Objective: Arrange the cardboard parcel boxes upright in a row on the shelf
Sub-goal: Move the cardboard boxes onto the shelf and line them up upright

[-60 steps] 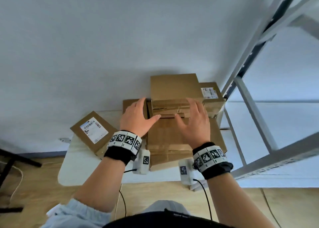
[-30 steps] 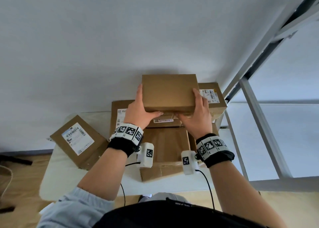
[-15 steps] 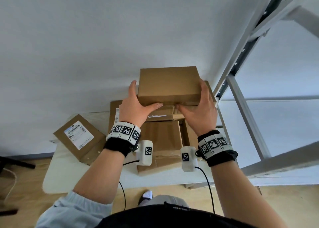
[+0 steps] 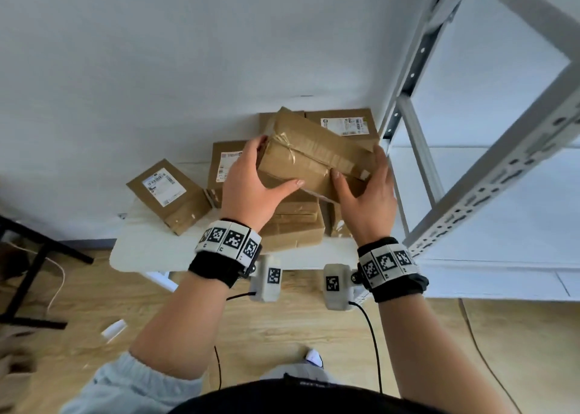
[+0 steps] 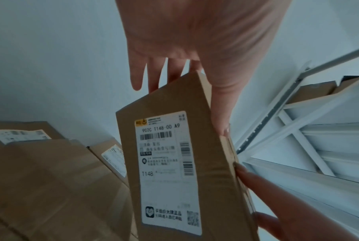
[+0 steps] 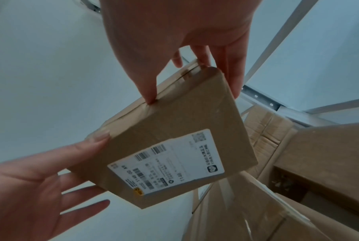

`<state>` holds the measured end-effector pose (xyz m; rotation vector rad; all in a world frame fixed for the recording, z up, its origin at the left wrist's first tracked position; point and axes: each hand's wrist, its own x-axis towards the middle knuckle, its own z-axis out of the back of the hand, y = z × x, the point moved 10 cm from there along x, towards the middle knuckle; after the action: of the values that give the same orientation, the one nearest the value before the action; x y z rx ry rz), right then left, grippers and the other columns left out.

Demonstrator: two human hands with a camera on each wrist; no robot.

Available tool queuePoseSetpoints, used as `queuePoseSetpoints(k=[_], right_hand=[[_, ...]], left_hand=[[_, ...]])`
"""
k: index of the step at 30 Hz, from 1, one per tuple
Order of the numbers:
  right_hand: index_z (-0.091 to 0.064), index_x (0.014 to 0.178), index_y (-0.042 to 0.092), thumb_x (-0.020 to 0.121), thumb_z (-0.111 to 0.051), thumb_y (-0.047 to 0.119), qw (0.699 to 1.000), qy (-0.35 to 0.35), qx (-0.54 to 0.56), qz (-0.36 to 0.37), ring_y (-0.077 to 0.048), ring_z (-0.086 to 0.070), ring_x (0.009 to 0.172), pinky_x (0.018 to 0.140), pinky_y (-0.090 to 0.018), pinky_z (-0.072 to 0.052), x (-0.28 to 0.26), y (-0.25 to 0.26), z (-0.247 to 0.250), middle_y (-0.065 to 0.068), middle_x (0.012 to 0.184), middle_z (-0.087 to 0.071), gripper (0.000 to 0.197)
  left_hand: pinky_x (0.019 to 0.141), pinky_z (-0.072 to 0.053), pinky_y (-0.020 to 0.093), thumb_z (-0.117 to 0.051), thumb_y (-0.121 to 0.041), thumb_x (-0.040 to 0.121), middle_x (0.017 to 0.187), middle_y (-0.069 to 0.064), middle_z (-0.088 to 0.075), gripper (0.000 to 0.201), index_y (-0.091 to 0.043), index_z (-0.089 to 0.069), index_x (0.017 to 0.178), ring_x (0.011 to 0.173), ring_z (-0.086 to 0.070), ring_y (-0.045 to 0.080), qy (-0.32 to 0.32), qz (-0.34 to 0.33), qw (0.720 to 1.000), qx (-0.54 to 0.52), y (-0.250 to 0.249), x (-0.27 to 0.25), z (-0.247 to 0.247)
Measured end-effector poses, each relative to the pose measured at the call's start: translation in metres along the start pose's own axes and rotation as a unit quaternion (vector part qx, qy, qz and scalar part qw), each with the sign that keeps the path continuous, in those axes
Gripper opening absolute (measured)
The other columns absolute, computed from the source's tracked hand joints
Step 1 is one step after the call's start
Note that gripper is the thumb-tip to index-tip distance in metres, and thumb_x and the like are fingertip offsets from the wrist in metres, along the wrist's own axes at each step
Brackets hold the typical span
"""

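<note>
Since half a second ago the held parcel box [image 4: 314, 159] has been tipped out of level: it now slants, its left end raised, above the pile of boxes [image 4: 292, 222] on the white table [image 4: 141, 250]. The left hand [image 4: 251, 187] grips its left end, thumb along the near edge, and the right hand [image 4: 367, 194] clasps the right end, so the two hands sit apart with the box clamped between them. The left wrist view shows a white shipping label [image 5: 166, 169] on the underside of the box.

No box is open, so their contents cannot be told. The lower boxes of the pile are partly hidden behind the hands and the held box, and the small print on the labels is too blurred to read.

A separate labelled box [image 4: 169, 194] leans tilted on the table, left of the pile. Another labelled box [image 4: 343, 125] lies at the back against the wall. The grey metal shelf [image 4: 470, 169] stands just right of the table, its upright and slanted brace between the person and the shelf boards
</note>
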<state>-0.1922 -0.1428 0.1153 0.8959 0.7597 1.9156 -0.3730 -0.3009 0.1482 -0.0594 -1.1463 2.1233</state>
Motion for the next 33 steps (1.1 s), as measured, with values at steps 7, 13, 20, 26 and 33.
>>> queuePoseSetpoints(k=[7,13,20,26,33], right_hand=[[-0.038,0.149,0.026,0.093,-0.053,0.058,0.998,0.002,-0.056,-0.026,-0.030,-0.055,0.121,0.097,-0.042,-0.046,-0.069,-0.004,0.041,-0.008,0.152,-0.033,0.066],[-0.047,0.143,0.024,0.098,-0.042,0.058,0.990,0.004,-0.119,-0.069,-0.033,-0.055,0.122,0.098,-0.040,-0.044,-0.129,-0.024,0.077,-0.006,0.152,-0.034,0.056],[-0.049,0.139,0.026,0.102,-0.040,0.047,0.986,-0.004,-0.128,-0.106,-0.037,-0.054,0.116,0.092,-0.043,-0.045,-0.160,-0.080,0.135,-0.007,0.149,-0.036,0.044],[-0.056,0.121,-0.001,0.094,-0.053,0.002,0.981,0.019,-0.194,0.012,-0.047,-0.040,0.122,0.070,-0.053,-0.049,-0.134,-0.129,0.181,-0.016,0.149,-0.044,0.027],[-0.043,0.145,0.020,0.102,-0.024,0.037,0.989,-0.021,0.019,-0.147,-0.026,-0.043,0.122,0.095,-0.040,-0.040,-0.078,-0.232,0.283,-0.010,0.144,-0.042,0.050]], left_hand=[[0.098,-0.036,0.020,-0.091,-0.044,0.059,0.134,0.002,-0.052,0.102,-0.024,-0.041,0.146,0.118,-0.047,0.008,-0.014,-0.068,0.998,0.000,-0.026,-0.070,0.019],[0.099,-0.049,0.032,-0.088,-0.031,0.069,0.132,-0.003,-0.059,0.080,-0.024,-0.045,0.137,0.118,-0.057,0.014,-0.006,-0.071,0.997,-0.040,-0.029,-0.135,0.022],[0.094,-0.052,0.036,-0.083,-0.022,0.074,0.124,-0.006,-0.065,0.063,-0.022,-0.057,0.132,0.110,-0.060,0.013,0.014,-0.144,0.989,-0.020,-0.091,-0.186,-0.010],[0.090,-0.043,0.021,-0.085,-0.020,0.072,0.117,-0.006,-0.071,0.054,-0.023,-0.068,0.123,0.103,-0.065,0.013,0.003,-0.198,0.980,0.020,-0.172,-0.204,-0.072],[0.090,-0.053,0.031,-0.086,-0.025,0.071,0.115,-0.008,-0.071,0.052,-0.028,-0.070,0.121,0.101,-0.067,0.013,0.026,-0.215,0.976,0.029,-0.271,-0.204,-0.186]])
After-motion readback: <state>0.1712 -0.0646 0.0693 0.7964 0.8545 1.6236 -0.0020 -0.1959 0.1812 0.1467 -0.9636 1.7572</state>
